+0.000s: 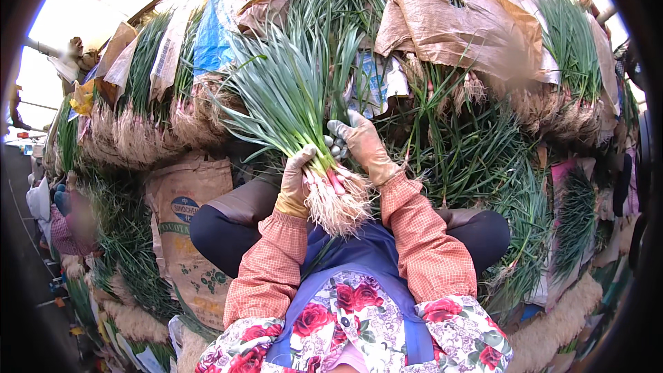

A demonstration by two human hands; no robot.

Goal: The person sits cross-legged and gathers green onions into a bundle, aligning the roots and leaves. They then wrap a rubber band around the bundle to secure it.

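A bunch of green onions point(331, 176), with pale pink bulbs and stringy roots, is held tilted over my lap, its long leaves fanning away from me. My left hand point(294, 181), in a worn work glove, grips the stems just above the bulbs, thumb on top. On the bunch's right side is my gloved right hand point(365, 145), thumb and forefinger apart beside the leaves. Whether it pinches a leaf there cannot be made out. Grey glove fingertips show at the stems between both hands. A blue apron point(352, 248) lies under the roots.
Loose green onions point(466, 155) are heaped at my right. Rows of onion bunches point(140, 124) stand ahead, partly wrapped in sacking point(456, 15). A printed brown sack point(191, 238) lies by my left knee. Farther left, a person in a checked garment point(72, 223) is near a roadway.
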